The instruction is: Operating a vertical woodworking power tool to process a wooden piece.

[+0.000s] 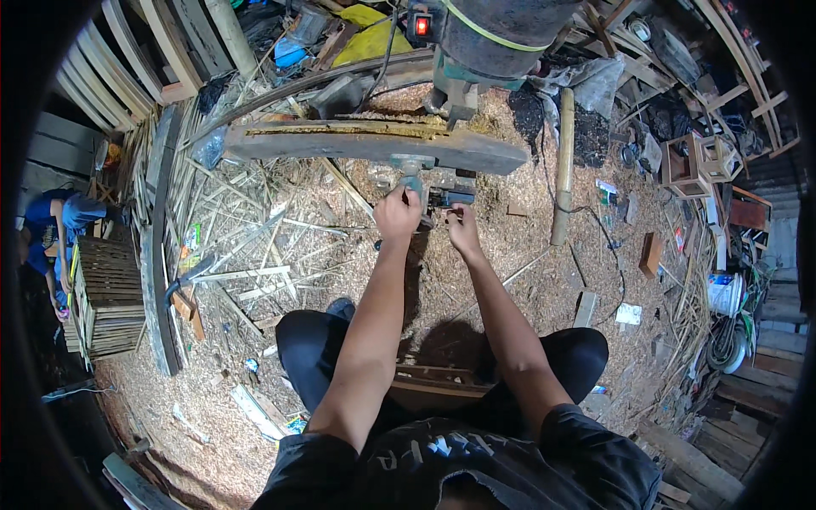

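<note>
My left hand (398, 213) is closed around a worn green metal part (411, 182) that stands at the front edge of a thick wooden beam (340, 144). Just to its right, my right hand (461, 228) is closed, fingertips curled beside a dark metal block (450, 197). Whatever those fingers hold is too small to make out. Behind the beam rises a machine with a big dark round housing (501, 42), a yellow-green band across it and a lit red switch (422, 26).
Shavings and wood scraps cover the ground. A round pole (563, 166) lies to the right, near a loose cable (595, 223). At far left a person (61, 223) is beside a slatted wooden piece (109, 285). A wooden seat (438, 387) shows between my legs.
</note>
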Demonstrator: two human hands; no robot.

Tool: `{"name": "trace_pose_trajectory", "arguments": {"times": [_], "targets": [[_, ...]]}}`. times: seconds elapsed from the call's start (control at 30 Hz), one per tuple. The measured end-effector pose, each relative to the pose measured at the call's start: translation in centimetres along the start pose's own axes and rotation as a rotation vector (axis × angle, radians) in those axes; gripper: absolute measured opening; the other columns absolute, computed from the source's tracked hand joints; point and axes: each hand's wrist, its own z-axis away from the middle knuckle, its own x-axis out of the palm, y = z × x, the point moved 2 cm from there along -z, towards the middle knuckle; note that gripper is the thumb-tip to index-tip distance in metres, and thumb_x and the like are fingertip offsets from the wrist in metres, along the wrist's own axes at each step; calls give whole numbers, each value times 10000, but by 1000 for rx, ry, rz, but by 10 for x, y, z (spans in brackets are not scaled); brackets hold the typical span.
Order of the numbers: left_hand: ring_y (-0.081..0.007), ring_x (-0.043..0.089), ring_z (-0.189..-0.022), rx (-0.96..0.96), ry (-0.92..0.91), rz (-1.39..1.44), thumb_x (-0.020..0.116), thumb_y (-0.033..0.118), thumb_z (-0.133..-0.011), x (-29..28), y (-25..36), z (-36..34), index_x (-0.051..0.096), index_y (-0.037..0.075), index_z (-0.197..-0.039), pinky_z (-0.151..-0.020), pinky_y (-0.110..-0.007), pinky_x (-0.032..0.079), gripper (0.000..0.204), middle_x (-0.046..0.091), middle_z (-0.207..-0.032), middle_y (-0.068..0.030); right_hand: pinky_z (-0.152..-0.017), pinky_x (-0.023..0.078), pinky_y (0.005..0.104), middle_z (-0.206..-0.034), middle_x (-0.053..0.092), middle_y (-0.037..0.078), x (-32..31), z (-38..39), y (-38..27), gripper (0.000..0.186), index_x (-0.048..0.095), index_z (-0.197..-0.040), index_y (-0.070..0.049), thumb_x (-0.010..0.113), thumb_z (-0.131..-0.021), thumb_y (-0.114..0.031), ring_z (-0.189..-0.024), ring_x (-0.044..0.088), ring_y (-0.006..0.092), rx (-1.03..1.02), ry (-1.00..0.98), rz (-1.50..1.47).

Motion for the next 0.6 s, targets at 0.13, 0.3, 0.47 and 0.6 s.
{"name": "trace_pose_trajectory", "arguments": {"times": [0.13, 0.3, 0.47, 0.6], "targets": [[-457, 641, -761, -27, -1, -9, 517, 317, -838, 4, -5, 3, 717, 88, -1032, -724, -531, 514, 361, 669, -803, -250, -845, 488, 372, -1027, 626, 197, 23, 9, -11, 268, 534, -1129, 22, 555, -936, -162, -955, 628, 295, 3, 52, -34], [-457, 646, -715, -21, -36, -29, 536, 309, -810, -6, 4, -1, 709, 38, -997, -708, -529, 525, 372, 665, -762, -260, -881, 476, 407, -1133, 571, 241, 24, 22, -64, 361, 488, -1225, 38, 557, -903, -109, -1021, 586, 368, -87, 206, -3], [-342, 429, -1288, 132, -282, 58, 532, 152, -880, -53, 28, -12, 405, 46, -1386, -1084, -472, 327, 532, 456, -1390, -199, -1017, 383, 478, -1313, 446, 284, -30, 4, -151, 523, 395, -1342, 22, 562, -855, -69, -1202, 461, 432, -395, 313, 291], [-364, 401, -1301, 526, 154, -87, 551, 179, -882, -112, 87, -28, 280, -4, -1463, -1085, -529, 278, 666, 429, -1407, -208, -1098, 291, 521, -1425, 332, 297, -70, -9, -219, 666, 290, -1421, 19, 579, -826, -65, -1306, 350, 464, -538, 341, 463]]}}
